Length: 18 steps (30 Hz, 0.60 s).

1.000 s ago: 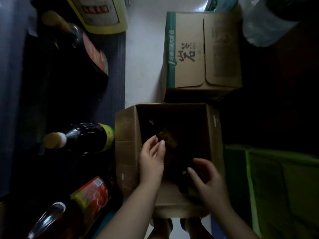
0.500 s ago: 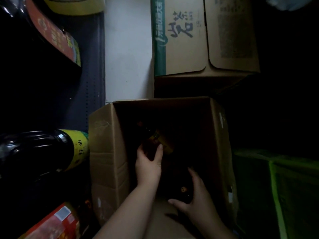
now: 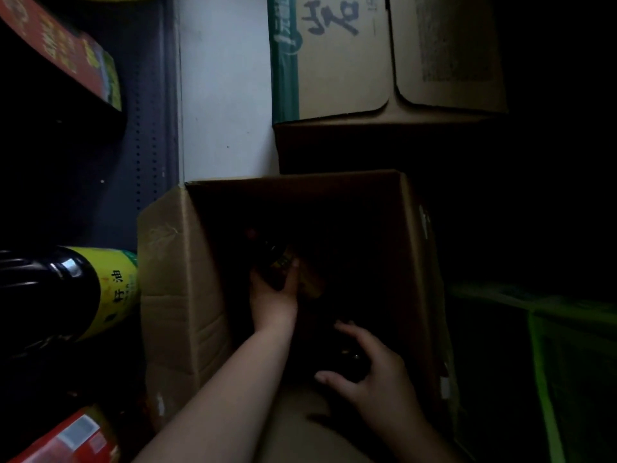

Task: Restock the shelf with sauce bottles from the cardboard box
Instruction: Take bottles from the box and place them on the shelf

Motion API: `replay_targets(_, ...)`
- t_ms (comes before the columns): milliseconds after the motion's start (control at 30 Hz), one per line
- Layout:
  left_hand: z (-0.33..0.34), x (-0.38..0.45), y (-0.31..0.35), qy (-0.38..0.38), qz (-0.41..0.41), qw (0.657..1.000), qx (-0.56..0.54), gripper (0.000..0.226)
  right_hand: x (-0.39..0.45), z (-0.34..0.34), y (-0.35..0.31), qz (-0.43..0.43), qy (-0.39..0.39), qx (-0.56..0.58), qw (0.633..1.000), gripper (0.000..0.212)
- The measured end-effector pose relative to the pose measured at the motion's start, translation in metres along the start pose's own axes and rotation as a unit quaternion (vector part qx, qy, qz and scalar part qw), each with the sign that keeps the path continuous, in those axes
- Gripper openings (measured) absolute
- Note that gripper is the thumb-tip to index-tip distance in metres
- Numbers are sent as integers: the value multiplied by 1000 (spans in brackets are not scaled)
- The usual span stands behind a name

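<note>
An open cardboard box (image 3: pixel 173 262) sits on the floor below me, its inside very dark. My left hand (image 3: pixel 273 299) is deep in the box, wrapped around a dark sauce bottle (image 3: pixel 278 259) with a yellow label. My right hand (image 3: pixel 374 372) is lower in the box, its fingers curled over the cap end of a second dark bottle (image 3: pixel 350 357). The shelf (image 3: pixel 147 135) stands at the left with large dark bottles lying on it, one with a yellow label (image 3: pixel 110 289).
A closed cardboard box with green print (image 3: pixel 367 61) stands behind the open one. A green crate (image 3: pixel 541 362) is at the right. A red-labelled bottle (image 3: pixel 73 439) lies at the bottom left. White floor (image 3: pixel 227 95) shows between shelf and boxes.
Both hands have gone down into the box. The left hand has closed around the yellow-labelled bottle and the right hand has settled over the second bottle. My view has moved closer.
</note>
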State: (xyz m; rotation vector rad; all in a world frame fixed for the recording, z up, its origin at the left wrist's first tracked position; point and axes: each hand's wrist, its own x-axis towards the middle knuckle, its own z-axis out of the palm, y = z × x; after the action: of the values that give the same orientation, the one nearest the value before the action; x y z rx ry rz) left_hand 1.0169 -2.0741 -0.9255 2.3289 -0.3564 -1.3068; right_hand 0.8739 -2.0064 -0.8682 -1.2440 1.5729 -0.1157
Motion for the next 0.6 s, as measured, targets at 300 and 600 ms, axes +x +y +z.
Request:
replay_targets(300,5,36,21,9,24,995,-96,71,1,-1,-1,26,-14,34,999,70)
replay_targets(600,5,47,25,17,1,989,-145,53,4,-1,-3,8,29,46,998,54)
